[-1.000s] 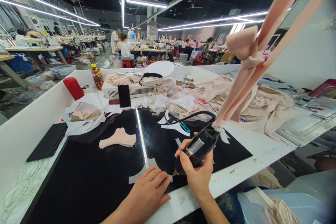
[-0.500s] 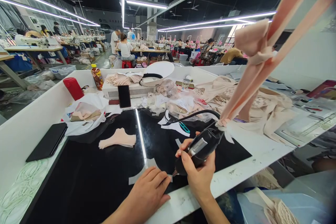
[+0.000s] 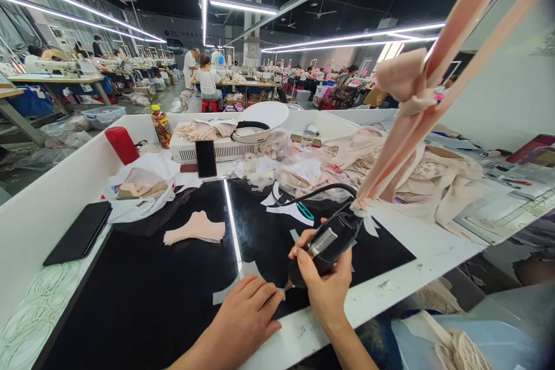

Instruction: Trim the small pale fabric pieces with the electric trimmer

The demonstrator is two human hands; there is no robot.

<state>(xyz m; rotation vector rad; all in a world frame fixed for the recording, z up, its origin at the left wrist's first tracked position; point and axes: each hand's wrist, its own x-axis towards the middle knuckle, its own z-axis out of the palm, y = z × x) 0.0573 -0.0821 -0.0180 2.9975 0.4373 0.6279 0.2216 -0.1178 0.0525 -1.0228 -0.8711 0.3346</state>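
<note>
My right hand [image 3: 323, 283] is wrapped around a black corded hand tool [image 3: 326, 245], its tip pointing down at the black table surface [image 3: 143, 295] near the front edge. My left hand [image 3: 245, 318] lies flat with fingers spread on a thin white strip of material [image 3: 243, 283], right beside the tool's tip. A pink ribbon strap [image 3: 403, 133] is tied to the tool's rear end and runs up to the right. A peach fabric piece [image 3: 195, 229] lies further left on the black surface.
A white wall [image 3: 52, 196] rims the table. A dark tablet [image 3: 80, 232], a plastic bag of fabric [image 3: 141, 185], a red cylinder [image 3: 121, 144], a bottle [image 3: 161, 125], a phone [image 3: 205, 158] and piles of beige fabric [image 3: 433, 176] lie behind. People sit at sewing tables far back.
The hanging ribbon and its knot sway slightly; both hands and the tool stay almost in place.
</note>
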